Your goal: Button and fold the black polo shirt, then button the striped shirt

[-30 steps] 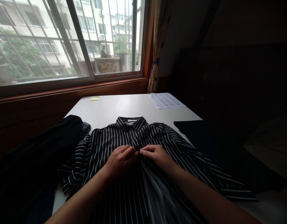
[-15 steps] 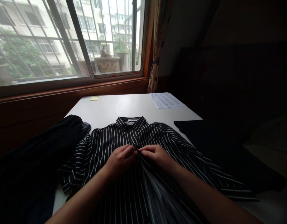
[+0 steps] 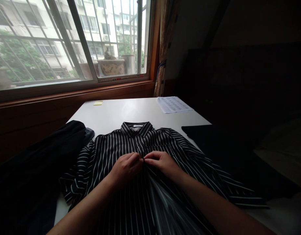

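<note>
A black shirt with white stripes (image 3: pixel 108 147) lies face up, its collar pointing at the far side of the white table (image 3: pixel 121 109). At the middle of the chest, my left hand (image 3: pixel 128 165) is closed on the front edge of the shirt. My right hand (image 3: pixel 162 162) pinches the same front edge from the other side, fingertips close to the left ones. Whether a button sits between the fingers is hidden. Below the hands the front parts, showing the paler inside of the cloth. Both sleeves spread out to the sides.
Dark folded clothing (image 3: pixel 67 140) lies at the table's left edge, and another dark cloth (image 3: pixel 214 147) at the right. Printed papers (image 3: pixel 174 104) and a yellow sticky note (image 3: pixel 98 102) rest at the far end. Beyond stands a barred window (image 3: pixel 111 42) with a curtain (image 3: pixel 162 65).
Both hands keep their grip at the shirt front, with barely any finger movement. The whole view has shifted very slightly.
</note>
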`<move>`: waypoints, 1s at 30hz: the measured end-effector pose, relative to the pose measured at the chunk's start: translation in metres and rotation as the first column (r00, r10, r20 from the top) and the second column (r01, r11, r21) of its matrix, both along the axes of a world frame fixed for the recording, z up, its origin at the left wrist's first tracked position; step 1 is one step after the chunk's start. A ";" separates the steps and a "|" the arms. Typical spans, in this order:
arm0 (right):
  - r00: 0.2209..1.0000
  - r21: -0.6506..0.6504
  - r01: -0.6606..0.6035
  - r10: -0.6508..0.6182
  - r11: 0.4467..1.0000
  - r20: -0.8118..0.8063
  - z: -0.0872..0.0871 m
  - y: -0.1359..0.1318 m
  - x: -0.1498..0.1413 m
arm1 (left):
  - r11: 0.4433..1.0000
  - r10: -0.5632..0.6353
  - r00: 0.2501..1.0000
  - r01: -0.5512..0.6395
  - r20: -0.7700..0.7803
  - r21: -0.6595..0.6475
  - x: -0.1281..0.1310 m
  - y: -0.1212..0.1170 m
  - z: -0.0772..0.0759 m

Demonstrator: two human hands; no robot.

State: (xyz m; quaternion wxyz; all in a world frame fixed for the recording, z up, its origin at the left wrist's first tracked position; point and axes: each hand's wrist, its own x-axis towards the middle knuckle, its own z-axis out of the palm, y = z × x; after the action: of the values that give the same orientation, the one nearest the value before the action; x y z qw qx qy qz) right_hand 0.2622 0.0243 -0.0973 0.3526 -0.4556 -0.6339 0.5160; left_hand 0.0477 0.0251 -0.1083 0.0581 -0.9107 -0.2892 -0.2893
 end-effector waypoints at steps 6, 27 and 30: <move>1.000 0.008 0.003 -0.003 1.000 0.003 -0.001 -0.001 -0.001 | 0.998 -0.009 0.999 0.007 -0.037 -0.059 -0.002 0.002 -0.007; 1.000 -0.002 0.003 -0.003 1.000 -0.025 -0.001 -0.001 -0.001 | 0.988 -0.033 0.999 0.038 0.039 -0.151 -0.004 0.002 -0.004; 1.000 -0.001 -0.001 0.001 1.000 -0.025 -0.001 -0.001 -0.001 | 0.990 -0.043 0.999 0.046 0.025 -0.131 -0.004 0.003 -0.002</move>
State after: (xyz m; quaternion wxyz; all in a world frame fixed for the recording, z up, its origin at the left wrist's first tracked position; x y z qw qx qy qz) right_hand 0.2609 0.0236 -0.0981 0.3598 -0.4491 -0.6294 0.5222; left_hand 0.0437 0.0279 -0.1105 -0.0117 -0.9154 -0.2880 -0.2809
